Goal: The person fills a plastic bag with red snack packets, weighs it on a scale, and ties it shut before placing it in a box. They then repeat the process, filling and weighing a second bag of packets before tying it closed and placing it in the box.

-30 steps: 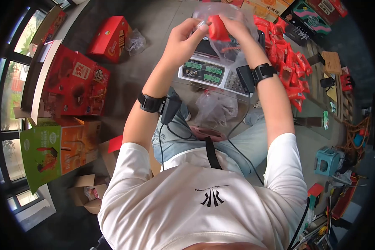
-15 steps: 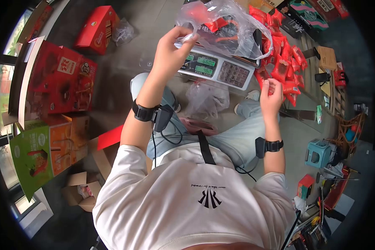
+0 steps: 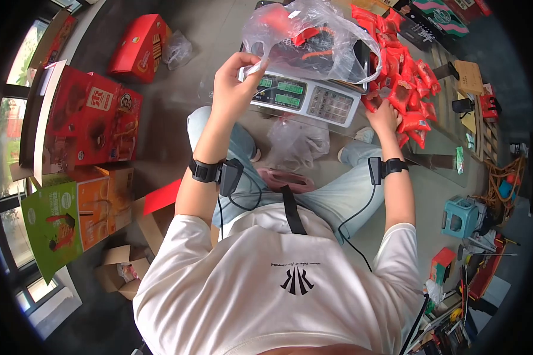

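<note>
My left hand (image 3: 236, 83) is closed in a pinch on the edge of a clear plastic bag (image 3: 257, 50). The bag lies with its mouth spread over the top of a digital scale (image 3: 337, 102), and a few red packets (image 3: 305, 36) show through it. Green digits glow on the scale's display, too blurred to read surely. At the near edge of a pile of small red packets (image 3: 405, 77), my right hand (image 3: 386, 118) has its fingers closed around one packet; the fingertips are partly hidden.
Another crumpled plastic bag (image 3: 299, 142) hangs below the scale. Red cartons (image 3: 92, 118), a green and orange box (image 3: 53, 219) and an opened brown carton (image 3: 121, 266) stand at left. A blue plastic container (image 3: 459, 216) and tools are at right.
My right hand has moved forward into the near edge of the packet pile. My left hand has shifted slightly left and nearer, drawing the bag's edge with it.
</note>
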A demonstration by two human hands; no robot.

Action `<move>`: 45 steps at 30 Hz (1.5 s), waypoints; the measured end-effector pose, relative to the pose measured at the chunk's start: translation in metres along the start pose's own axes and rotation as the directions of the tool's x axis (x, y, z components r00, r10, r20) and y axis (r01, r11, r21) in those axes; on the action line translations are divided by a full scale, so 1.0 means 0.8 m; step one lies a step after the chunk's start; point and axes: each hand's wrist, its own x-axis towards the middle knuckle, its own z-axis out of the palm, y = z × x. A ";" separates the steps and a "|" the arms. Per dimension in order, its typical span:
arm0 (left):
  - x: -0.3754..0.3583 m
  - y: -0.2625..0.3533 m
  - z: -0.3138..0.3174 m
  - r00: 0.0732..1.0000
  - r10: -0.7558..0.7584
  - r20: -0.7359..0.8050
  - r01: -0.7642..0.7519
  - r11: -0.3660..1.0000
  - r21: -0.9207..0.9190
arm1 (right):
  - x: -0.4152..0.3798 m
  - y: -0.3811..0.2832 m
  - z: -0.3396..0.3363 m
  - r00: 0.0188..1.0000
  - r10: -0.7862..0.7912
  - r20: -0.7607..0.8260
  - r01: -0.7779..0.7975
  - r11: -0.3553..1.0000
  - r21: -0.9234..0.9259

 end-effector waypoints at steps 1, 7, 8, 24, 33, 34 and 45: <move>-0.001 0.006 -0.001 1.000 -0.003 0.002 0.003 1.000 0.003 | -0.003 0.004 -0.004 0.995 0.006 -0.099 -0.003 1.000 0.031; 0.010 0.024 0.010 0.975 0.208 0.077 -0.221 0.944 0.247 | -0.080 0.019 -0.060 0.941 -0.165 -0.294 0.116 0.977 -0.179; 0.012 0.026 0.011 0.976 0.202 0.077 -0.215 0.945 0.246 | -0.099 0.017 -0.079 0.943 -0.166 -0.289 0.116 0.976 -0.182; 0.025 0.041 0.023 0.986 0.166 0.030 -0.159 0.974 -0.160 | 0.049 -0.199 -0.191 0.763 -0.587 0.272 -0.071 0.342 0.937; 0.061 0.026 0.084 0.952 0.304 0.020 -0.277 0.836 0.473 | 0.043 -0.196 -0.177 0.727 -0.642 0.242 0.097 0.446 0.890; 0.055 0.029 0.093 0.967 0.246 0.064 -0.240 0.799 0.552 | 0.067 -0.198 -0.135 0.725 -0.673 0.151 0.152 0.370 0.917; 0.016 0.014 0.080 0.990 0.131 -0.055 -0.115 0.965 0.236 | 0.000 -0.161 -0.215 0.613 -0.723 0.319 0.485 0.662 0.572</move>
